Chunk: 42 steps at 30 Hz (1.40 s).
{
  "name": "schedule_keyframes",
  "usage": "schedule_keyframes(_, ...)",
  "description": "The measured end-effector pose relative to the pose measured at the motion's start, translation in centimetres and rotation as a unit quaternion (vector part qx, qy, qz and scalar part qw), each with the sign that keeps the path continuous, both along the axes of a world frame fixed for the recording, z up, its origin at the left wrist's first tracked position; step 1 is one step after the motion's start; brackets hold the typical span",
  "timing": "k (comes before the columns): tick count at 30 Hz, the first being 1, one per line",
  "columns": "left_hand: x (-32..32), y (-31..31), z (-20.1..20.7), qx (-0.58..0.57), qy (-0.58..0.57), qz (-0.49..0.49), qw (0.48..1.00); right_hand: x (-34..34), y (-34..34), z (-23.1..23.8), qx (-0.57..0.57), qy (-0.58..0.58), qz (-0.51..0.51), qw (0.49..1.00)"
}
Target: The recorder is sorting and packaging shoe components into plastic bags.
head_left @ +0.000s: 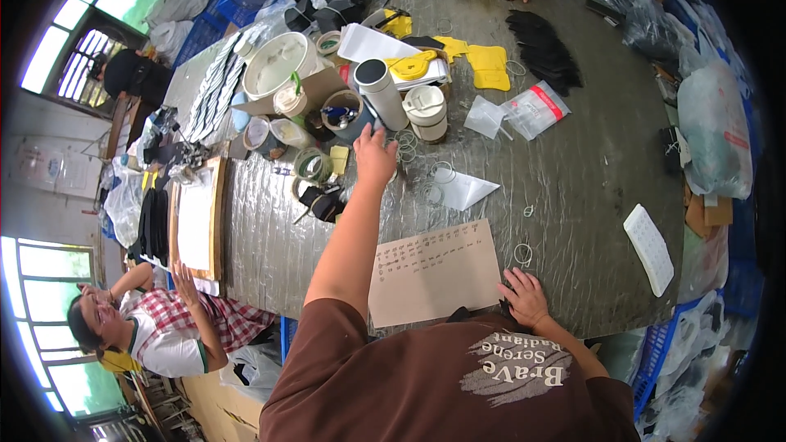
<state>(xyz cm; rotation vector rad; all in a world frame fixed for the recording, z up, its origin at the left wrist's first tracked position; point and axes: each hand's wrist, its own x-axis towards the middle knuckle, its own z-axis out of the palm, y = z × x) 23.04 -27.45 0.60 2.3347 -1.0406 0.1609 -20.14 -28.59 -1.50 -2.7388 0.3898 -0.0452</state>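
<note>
My left hand (375, 155) reaches across the table to the grey-blue cup (348, 125) of pens. Its fingers are closed around a slim pen (377, 118) at the cup's right rim, mostly hidden by the fingers. My right hand (525, 298) lies flat at the near table edge, fingers apart, just off the right corner of a brown cardboard sheet (434, 295). Rows of dark handwritten marks cover the upper part of that sheet. Beyond my left hand stand a tall white tumbler (381, 96) with a dark lid and a white lidded mug (426, 113).
Loose clear rings (442, 172), a white paper piece (463, 191) and a plastic bag (536, 109) lie mid-table. Yellow pieces (489, 65) and black strips (544, 51) lie farther off. A white keyboard-like panel (648, 250) is at right. Co-workers are at the far edge and left.
</note>
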Motion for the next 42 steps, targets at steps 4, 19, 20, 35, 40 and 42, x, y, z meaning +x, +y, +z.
schedule_keyframes(4,2.4,-0.2,0.9,-0.152,0.178,0.082,0.969,-0.4,-0.1,-0.7,-0.02,-0.019,0.004,1.0)
schedule_keyframes(19,-4.3,14.2,2.8,-0.552,0.657,-0.14,0.494,0.0,0.1,-0.3,0.02,-0.016,-0.009,1.0)
schedule_keyframes(20,-4.8,14.6,2.7,-0.558,0.653,-0.139,0.492,0.0,0.2,-0.1,0.016,-0.015,-0.003,1.0)
schedule_keyframes(35,-17.8,12.0,7.4,-0.395,0.799,-0.226,0.392,10.1,1.9,10.6,0.869,-0.224,-0.158,0.412)
schedule_keyframes(40,-18.4,13.6,7.3,-0.327,0.741,-0.281,0.515,7.9,0.2,13.2,0.758,-0.322,-0.217,0.524)
schedule_keyframes(42,-18.7,13.7,8.1,-0.302,0.691,-0.288,0.59,6.6,-0.1,13.8,0.689,-0.326,-0.222,0.608)
